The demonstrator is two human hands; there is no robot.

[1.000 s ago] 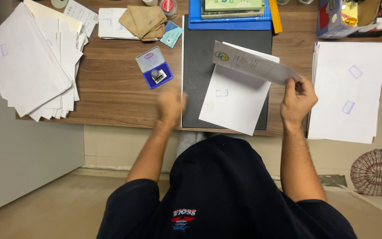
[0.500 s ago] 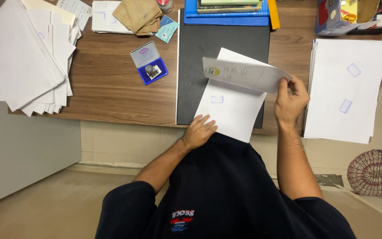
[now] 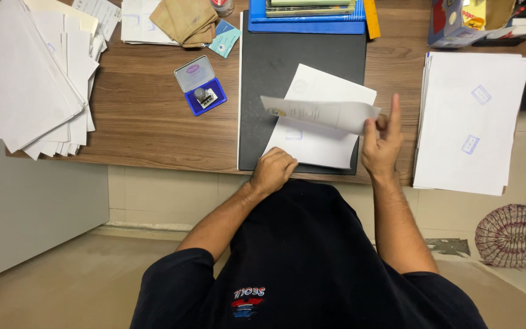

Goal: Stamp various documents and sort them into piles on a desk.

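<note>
At a wooden desk (image 3: 153, 128), seen from above, your right hand (image 3: 380, 145) lifts a printed sheet (image 3: 321, 113) by its right end, thumb and fingers pinched on the paper while the index finger stands straight up; the sheet hangs nearly edge-on above the desk, its free end reaching left. Beneath it lies a white sheet (image 3: 318, 131) bearing a faint blue stamp mark, resting tilted on a black folder (image 3: 275, 79) that runs from the blue binder (image 3: 305, 25) at the far edge to the near edge of the desk. Your left hand (image 3: 272, 172) presses on the near left corner of that white sheet, fingers curled together and closed, holding nothing. Left of the folder sits an open blue stamp pad (image 3: 200, 94) with a small stamp resting in it. Farther left, a fanned pile of white papers (image 3: 28, 79) overhangs the desk edge; to your right, a neat stack of stamped sheets (image 3: 473, 122) does the same. A folded tan cloth (image 3: 185, 21) lies along the far edge
</note>
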